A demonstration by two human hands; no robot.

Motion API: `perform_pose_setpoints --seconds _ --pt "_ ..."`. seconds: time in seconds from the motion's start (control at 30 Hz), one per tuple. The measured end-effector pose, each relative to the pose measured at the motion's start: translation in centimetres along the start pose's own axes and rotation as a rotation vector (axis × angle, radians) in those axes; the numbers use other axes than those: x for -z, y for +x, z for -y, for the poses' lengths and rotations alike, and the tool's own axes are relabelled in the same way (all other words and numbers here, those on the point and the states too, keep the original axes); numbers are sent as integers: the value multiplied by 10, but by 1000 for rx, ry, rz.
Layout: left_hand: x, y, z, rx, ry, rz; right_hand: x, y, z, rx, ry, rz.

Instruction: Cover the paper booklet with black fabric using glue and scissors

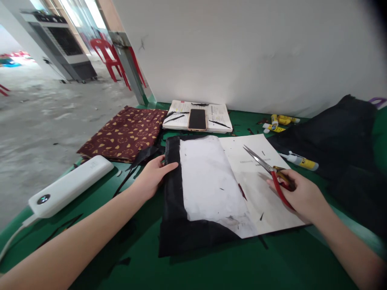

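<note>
My left hand [154, 175] grips the left edge of a book cover wrapped in black cloth [173, 189], thumb on top and fingers at the edge. A white sheet [208, 177] lies over the middle of the cloth, with the cloth showing along its left and lower sides. To the right is an open white page [252, 173] with a little print and a few dark scraps. Above this page my right hand [302, 193] holds scissors [264, 163] with red handles, their blades pointing up and left and slightly apart.
Behind the book, a phone [198, 119] rests on an open printed book [178, 121]. Patterned maroon cloth [123, 135] and a white power bank [71, 187] lie left. Glue tubes [279, 123], a glue bottle [302, 162] and black cloth [338, 133] lie right on the green table [145, 257].
</note>
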State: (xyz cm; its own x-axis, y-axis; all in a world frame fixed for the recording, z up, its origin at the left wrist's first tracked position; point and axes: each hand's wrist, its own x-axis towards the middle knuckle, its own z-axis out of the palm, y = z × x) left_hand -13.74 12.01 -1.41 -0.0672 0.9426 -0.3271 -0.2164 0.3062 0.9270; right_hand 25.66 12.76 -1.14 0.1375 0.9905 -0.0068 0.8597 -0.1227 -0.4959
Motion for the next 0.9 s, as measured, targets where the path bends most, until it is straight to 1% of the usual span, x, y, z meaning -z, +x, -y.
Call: perform_pose_setpoints --seconds 0.17,0.33,0.5,0.6,0.9 --pt "1 1 0 -11 4 16 0 -3 5 -5 -15 -16" --pt "0 1 1 -21 20 -6 0 -4 9 -15 -21 -6" --pt "0 2 1 -23 38 -35 0 -3 8 17 -38 -23" --pt "0 1 1 -26 42 -33 0 -2 7 12 -51 -7" --pt "1 3 3 -41 59 -26 -1 -2 7 47 -55 -44"
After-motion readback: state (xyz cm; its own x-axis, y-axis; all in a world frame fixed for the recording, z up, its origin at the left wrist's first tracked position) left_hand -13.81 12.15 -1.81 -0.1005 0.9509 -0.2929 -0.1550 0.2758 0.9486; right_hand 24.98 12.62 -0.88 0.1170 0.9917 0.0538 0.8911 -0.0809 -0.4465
